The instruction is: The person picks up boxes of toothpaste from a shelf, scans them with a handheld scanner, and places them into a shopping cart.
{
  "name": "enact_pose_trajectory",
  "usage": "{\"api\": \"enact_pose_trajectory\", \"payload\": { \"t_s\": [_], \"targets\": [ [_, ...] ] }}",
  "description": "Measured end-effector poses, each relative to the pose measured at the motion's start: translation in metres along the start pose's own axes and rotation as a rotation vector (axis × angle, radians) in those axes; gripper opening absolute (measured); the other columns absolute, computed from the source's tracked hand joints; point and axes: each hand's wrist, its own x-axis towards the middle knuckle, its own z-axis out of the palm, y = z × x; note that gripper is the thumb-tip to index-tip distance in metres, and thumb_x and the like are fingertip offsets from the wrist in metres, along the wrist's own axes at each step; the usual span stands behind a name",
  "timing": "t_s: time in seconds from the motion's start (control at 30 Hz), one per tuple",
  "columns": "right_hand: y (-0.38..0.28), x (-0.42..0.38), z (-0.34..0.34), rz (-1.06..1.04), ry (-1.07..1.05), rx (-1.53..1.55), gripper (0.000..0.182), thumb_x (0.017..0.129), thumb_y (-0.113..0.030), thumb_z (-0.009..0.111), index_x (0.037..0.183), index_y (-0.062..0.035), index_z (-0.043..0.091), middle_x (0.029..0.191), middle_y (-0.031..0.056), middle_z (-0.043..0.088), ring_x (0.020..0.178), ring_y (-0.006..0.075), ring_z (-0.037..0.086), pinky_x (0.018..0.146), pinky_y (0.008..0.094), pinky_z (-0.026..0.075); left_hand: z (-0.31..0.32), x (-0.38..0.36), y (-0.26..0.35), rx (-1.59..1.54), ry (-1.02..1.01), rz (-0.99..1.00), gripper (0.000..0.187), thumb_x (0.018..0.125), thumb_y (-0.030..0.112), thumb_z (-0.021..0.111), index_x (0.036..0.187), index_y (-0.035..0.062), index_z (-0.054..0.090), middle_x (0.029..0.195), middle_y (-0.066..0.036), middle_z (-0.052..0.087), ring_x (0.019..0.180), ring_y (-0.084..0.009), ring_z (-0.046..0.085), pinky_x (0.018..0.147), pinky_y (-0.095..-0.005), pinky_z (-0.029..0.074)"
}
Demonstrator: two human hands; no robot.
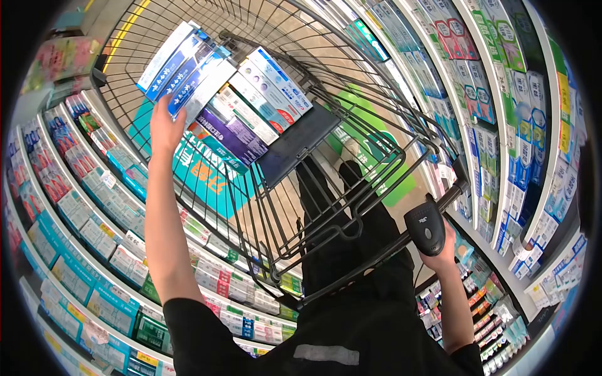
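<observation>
My left hand (pixel 168 125) is closed on a stack of blue and white toothpaste boxes (pixel 195 81), fingers partly hidden beneath them. The stack is tilted over the far end of a wire shopping cart (pixel 351 229). Beside it in the cart are a white and blue carton (pixel 273 84), a white and green box (pixel 241 109) and a purple box (pixel 232 135). My right hand (pixel 444 249) is at the cart's push handle (pixel 370 266), by a black oval piece with a grey button (pixel 425 229). Its fingers are mostly hidden behind that piece.
Curved-looking shelves of boxed goods (pixel 94 250) run along the left, and more product shelves (pixel 495 113) stand on the right. A dark flat panel (pixel 298 144) is at the cart's near end. Green and teal floor stickers (pixel 395 182) show beneath.
</observation>
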Motion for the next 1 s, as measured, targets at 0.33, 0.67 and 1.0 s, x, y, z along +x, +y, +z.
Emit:
{"api": "enact_pose_trajectory", "payload": {
  "t_s": [0.33, 0.67, 1.0],
  "targets": [
    [-0.004, 0.006, 0.0, -0.15, 0.13, 0.192, 0.047, 0.064, 0.0, 0.064, 0.111, 0.0016, 0.064, 0.106, 0.0194, 0.067, 0.095, 0.0369, 0.067, 0.082, 0.0372, 0.053, -0.114, -0.186, 0.18, -0.441, 0.042, -0.076, 0.014, 0.084, 0.002, 0.061, 0.098, 0.0027, 0.064, 0.094, -0.01, 0.067, 0.091, -0.0198, 0.063, 0.085, -0.0343, 0.049],
    [-0.031, 0.01, -0.004, -0.175, 0.244, 0.137, 0.033, 0.068, -0.003, 0.07, 0.1, -0.0012, 0.063, 0.094, 0.0184, 0.066, 0.088, 0.041, 0.064, 0.077, 0.0418, 0.054, -0.071, -0.279, 0.319, -0.684, -0.371, 0.241, 0.025, 0.083, 0.016, 0.07, 0.102, 0.0018, 0.062, 0.092, -0.014, 0.064, 0.086, -0.0322, 0.063, 0.075, -0.0392, 0.051],
    [-0.038, 0.018, -0.008, -0.159, 0.262, 0.189, 0.036, 0.069, -0.007, 0.072, 0.104, -0.0025, 0.065, 0.1, 0.0205, 0.067, 0.094, 0.0413, 0.063, 0.082, 0.0433, 0.052, -0.069, -0.291, 0.338, -0.295, -0.498, 0.403, 0.048, 0.085, 0.028, 0.069, 0.119, -0.0012, 0.052, 0.096, -0.017, 0.062, 0.087, -0.0349, 0.062, 0.076, -0.0428, 0.051]
  ]
}}
